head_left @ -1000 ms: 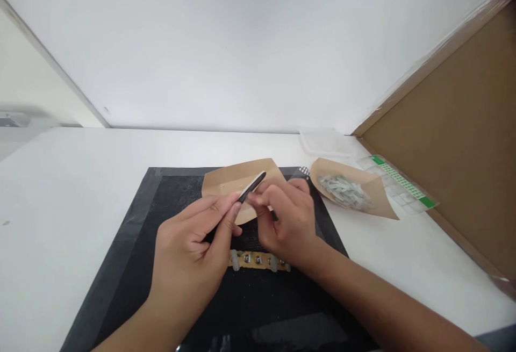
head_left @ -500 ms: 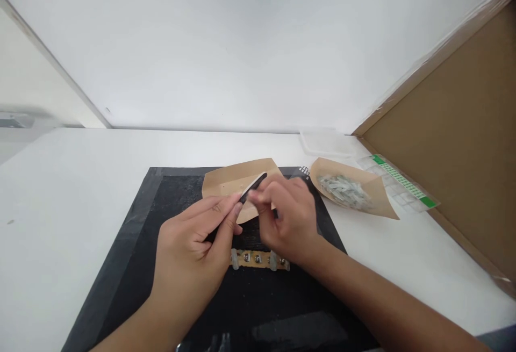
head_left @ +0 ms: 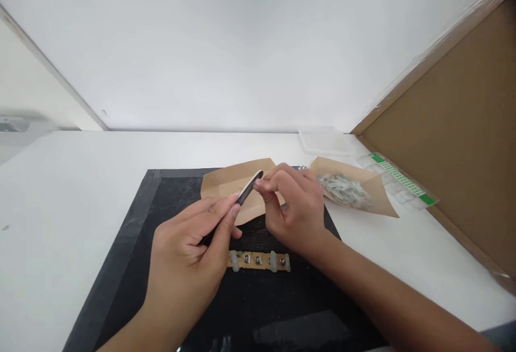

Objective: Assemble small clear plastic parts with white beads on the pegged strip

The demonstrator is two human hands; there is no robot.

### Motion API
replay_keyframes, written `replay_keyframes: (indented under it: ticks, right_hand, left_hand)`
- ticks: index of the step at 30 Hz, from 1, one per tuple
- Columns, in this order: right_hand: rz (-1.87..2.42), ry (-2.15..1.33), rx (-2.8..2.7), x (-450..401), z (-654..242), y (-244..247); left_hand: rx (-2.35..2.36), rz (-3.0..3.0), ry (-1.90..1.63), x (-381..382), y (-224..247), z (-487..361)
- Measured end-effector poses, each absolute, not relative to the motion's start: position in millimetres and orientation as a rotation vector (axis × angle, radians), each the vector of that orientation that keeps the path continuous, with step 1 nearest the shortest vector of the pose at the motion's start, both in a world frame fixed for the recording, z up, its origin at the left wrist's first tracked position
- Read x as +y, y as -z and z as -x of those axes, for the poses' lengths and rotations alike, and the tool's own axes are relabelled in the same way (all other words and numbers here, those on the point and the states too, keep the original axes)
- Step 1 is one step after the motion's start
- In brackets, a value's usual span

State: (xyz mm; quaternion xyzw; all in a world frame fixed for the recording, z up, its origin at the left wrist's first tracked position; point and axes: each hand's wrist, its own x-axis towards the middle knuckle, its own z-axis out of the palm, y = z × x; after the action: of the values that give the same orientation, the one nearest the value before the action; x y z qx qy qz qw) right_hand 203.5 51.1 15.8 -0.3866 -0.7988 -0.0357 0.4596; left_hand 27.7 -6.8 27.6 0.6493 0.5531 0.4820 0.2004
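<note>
My left hand [head_left: 197, 242] grips a slim nail file [head_left: 250, 186], dark with a pale edge and a rounded tip, which slants up to the right. My right hand [head_left: 296, 204] is closed in a pinch beside the tip of the file. Whatever sits between its fingertips is too small to make out. Under the file lies an open brown paper tray [head_left: 223, 180] with a few tiny bits in it. Just below both hands, a tan strip [head_left: 264, 260] with several round metal pieces and pale translucent pieces across it rests on the black mat [head_left: 250, 303].
Right of the mat, a second paper tray [head_left: 379, 196] holds a heap of pale translucent slivers [head_left: 344, 189]. Behind it lies a clear sheet with a green band [head_left: 403, 180]. A clear lid-like piece [head_left: 324, 142] is near the white wall. A cardboard panel [head_left: 451, 115] bounds the right side.
My right hand has drawn slightly to the right, so its fingertips are now closer to the file's tip. My left hand and the file have shifted a little left.
</note>
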Motion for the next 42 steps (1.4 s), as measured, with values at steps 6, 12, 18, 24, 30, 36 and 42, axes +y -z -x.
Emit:
replay_keyframes:
  ticks: [6,12,18,24,30,36,42]
  right_hand:
    - [0.915,0.03,-2.026,47.4,-202.8,-17.1]
    - [0.872,-0.069,-1.908,49.0,-204.9,-10.1]
    - [0.873,-0.125,-1.839,47.3,-206.8,-5.8]
    - [0.833,-0.127,-1.809,45.6,-206.8,-6.0]
    - [0.841,-0.154,-1.814,45.6,-206.3,-4.8]
    - [0.794,-0.254,-1.867,45.5,-206.7,-3.4]
    - [0.843,-0.221,-1.859,44.9,-205.7,-5.3]
  left_hand:
    - [1.55,-1.863,-1.35,-7.8,-27.4,-27.2]
    - [1.633,-1.872,-1.395,-4.0,-27.6,-24.6]
    - [1.68,-1.818,-1.411,-2.7,-27.9,-24.3]
    - [1.666,-1.813,-1.372,-3.3,-24.9,-26.0]
    - [1.604,-1.872,-1.363,-3.6,-26.2,-26.9]
    - [1.574,-1.886,-1.366,-7.3,-26.5,-27.4]
    - [1.568,-1.869,-1.343,-7.7,-24.1,-27.6]
